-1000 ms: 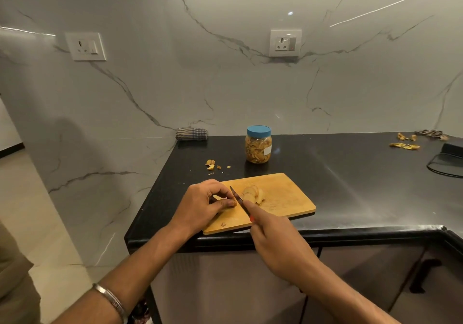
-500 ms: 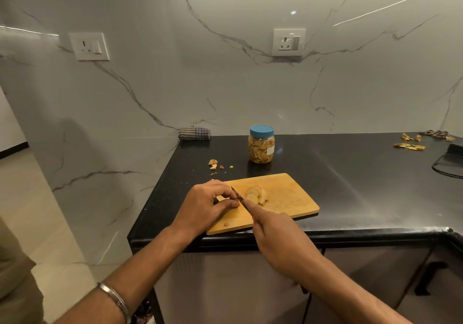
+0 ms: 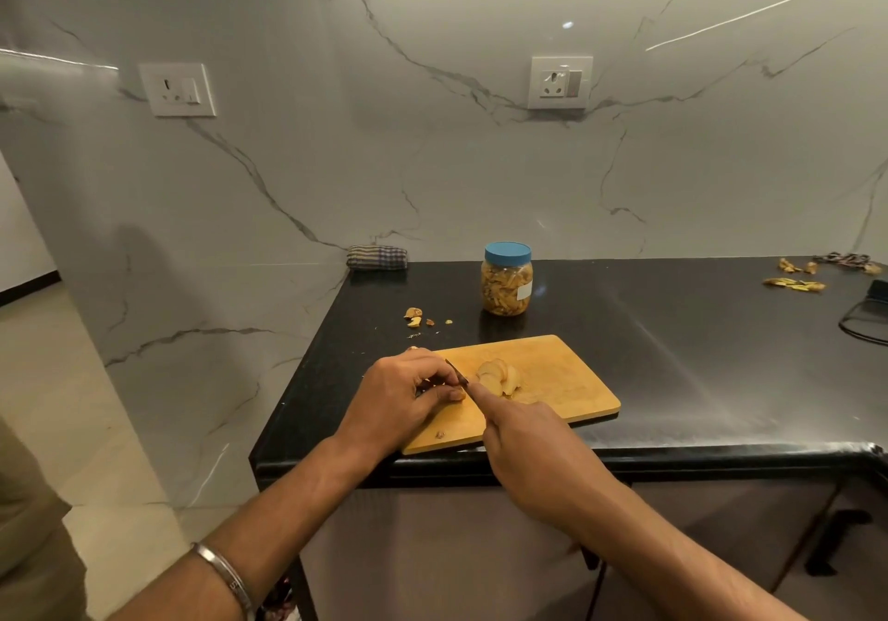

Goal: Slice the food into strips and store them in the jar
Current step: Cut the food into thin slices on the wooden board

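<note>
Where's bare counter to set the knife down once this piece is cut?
Bare counter lies right of the board, between the jar and the front edge, short of the black cord. The board's right half is bare too. Crowded: the board's left end with both hands, left hand, right hand, slices, and scraps behind.

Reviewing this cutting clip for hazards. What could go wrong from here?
1. The knife blade sits right beside the left hand fingertips, which pinch a small piece of food; a slip could nick them.
2. The cutting board lies near the counter front edge, so pressure from the right hand might shift it.
3. The jar has its blue lid on; the slices cannot go in until it is opened.
</note>
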